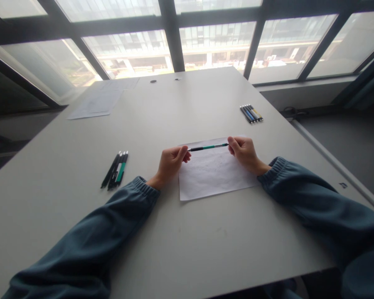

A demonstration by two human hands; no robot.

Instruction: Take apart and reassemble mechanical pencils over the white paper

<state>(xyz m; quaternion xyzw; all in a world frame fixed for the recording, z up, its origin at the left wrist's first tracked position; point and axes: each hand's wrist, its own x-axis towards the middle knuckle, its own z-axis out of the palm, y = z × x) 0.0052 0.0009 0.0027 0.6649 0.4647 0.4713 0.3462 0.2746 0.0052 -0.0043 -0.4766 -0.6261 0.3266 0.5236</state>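
A slim pen (208, 147), black with a green middle and a pale section, is stretched level between my two hands. My left hand (172, 161) pinches its left end between thumb and fingers. At the other end, the thumb and fingers of my right hand (243, 153) are closed on the dark tip. Under the pen and partly under both hands lies a slightly wrinkled white sheet of paper (215, 176). Left of my left hand, several dark pens (115, 169) lie side by side, one with a green band.
Farther back on the right, several pens (251, 113) with blue, grey and yellow bands lie in a row on the white table (180, 108). White papers (95, 101) rest at the back left. Two small round fittings sit near the far edge, before the windows.
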